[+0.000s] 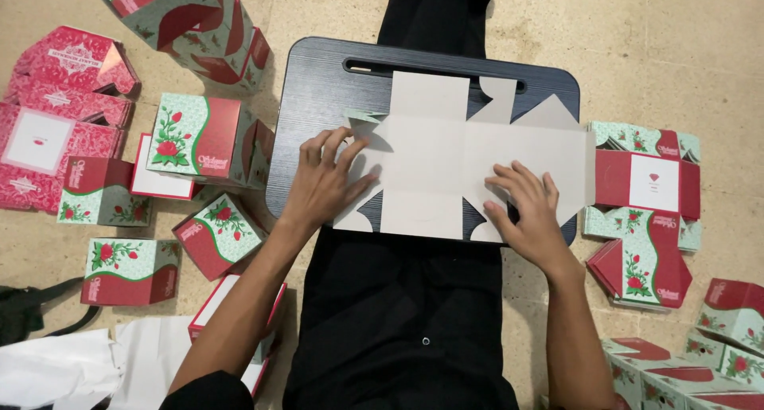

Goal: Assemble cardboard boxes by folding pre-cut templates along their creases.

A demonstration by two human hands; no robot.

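Observation:
A flat, unfolded cardboard box blank lies grey side up on a dark lap desk across my lap. My left hand presses flat on the blank's left side, fingers spread. On the blank's lower right part rests my right hand, fingers bent over a flap near the front edge. Neither hand grips anything.
Folded red and green rose-printed boxes stand scattered on the floor to the left. A stack of flat printed blanks lies right of the desk, with more boxes at the lower right. White paper sits at the lower left.

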